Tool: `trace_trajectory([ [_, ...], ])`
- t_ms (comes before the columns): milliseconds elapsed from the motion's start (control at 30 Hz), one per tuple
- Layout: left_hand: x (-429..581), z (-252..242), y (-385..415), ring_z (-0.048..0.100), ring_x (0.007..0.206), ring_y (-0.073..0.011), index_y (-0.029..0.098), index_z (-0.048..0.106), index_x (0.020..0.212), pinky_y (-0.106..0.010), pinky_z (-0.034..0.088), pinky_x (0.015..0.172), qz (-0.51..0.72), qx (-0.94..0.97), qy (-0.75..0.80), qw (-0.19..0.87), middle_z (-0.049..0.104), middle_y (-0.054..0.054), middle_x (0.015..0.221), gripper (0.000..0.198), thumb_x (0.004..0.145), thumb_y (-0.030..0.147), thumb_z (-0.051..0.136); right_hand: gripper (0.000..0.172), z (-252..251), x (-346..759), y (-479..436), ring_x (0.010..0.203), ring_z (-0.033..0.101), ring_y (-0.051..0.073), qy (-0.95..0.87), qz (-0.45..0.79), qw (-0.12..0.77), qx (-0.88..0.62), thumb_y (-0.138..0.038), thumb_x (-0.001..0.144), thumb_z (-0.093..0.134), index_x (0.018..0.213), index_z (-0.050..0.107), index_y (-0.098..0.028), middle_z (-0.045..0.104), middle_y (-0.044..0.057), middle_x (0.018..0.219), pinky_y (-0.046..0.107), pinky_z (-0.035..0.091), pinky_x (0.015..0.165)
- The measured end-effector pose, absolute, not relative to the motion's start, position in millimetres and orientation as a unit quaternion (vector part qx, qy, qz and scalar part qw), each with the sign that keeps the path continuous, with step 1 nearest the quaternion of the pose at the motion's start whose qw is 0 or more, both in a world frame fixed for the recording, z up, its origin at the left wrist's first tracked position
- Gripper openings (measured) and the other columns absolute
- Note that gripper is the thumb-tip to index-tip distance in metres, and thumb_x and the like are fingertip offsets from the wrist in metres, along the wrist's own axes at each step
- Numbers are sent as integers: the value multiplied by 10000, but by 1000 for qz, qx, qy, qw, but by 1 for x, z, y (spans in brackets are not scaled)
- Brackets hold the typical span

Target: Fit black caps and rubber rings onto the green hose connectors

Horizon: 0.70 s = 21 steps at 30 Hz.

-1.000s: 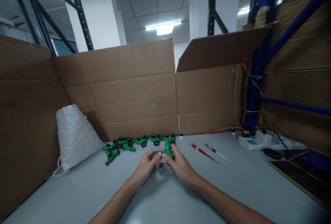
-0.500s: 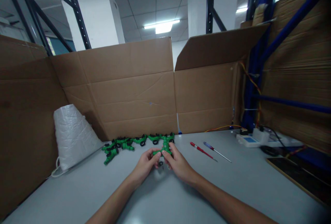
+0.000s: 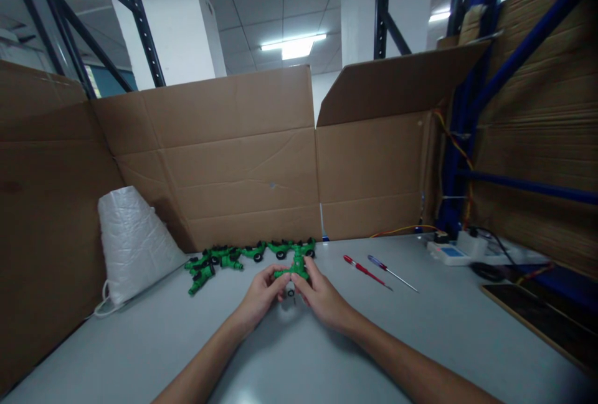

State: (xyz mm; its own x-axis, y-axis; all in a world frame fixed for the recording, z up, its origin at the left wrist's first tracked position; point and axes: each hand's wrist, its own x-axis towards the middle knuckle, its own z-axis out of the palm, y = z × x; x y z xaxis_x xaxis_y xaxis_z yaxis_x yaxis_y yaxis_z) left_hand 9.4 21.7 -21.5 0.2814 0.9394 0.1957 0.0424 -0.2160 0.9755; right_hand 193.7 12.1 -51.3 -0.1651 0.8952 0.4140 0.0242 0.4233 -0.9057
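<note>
Both hands hold a green plastic toy part above the middle of the table. My left hand pinches its left end, thumb and fingers closed. My right hand grips the right side, with the thumb near the middle. Just below the part, a small black-rimmed wheel shows between the hands; whether it is attached I cannot tell. Behind the hands, several green toy pieces with black wheels lie in a row along the cardboard. A loose green piece sits at the row's left end.
A red screwdriver and a blue-handled screwdriver lie right of my hands on the grey table. A white padded bag stands at left. Cardboard walls border the back. A power strip and dark panel are at right.
Almost nothing differs. The held green part and my fingers have shifted very slightly; both hands still grip it.
</note>
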Motion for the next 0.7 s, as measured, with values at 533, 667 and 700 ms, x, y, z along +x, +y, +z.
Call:
trace_trajectory([
  [533,7,-27,27,608,663,-148,121,709,1101,-232,460,566,442,658,375,480,705,-49,807,550,864,614,762,324,-49,195,12,591,518,138,-665,405,520,-350,-573,1041,519,1143,499,-266,606,-48,786,244,386,551],
  [667,9,-23,25,674,740,-180,121,708,1063,-248,514,606,465,636,370,492,726,-68,844,528,836,589,801,307,-47,197,13,634,532,138,-670,396,524,-346,-559,1051,514,1106,517,-257,608,-36,828,241,406,578],
  [700,9,-22,24,691,767,-190,124,707,1055,-254,527,619,470,630,370,494,732,-73,863,523,825,583,813,311,-46,197,13,643,535,139,-670,393,527,-346,-562,1050,515,1098,525,-255,608,-32,837,240,410,581],
])
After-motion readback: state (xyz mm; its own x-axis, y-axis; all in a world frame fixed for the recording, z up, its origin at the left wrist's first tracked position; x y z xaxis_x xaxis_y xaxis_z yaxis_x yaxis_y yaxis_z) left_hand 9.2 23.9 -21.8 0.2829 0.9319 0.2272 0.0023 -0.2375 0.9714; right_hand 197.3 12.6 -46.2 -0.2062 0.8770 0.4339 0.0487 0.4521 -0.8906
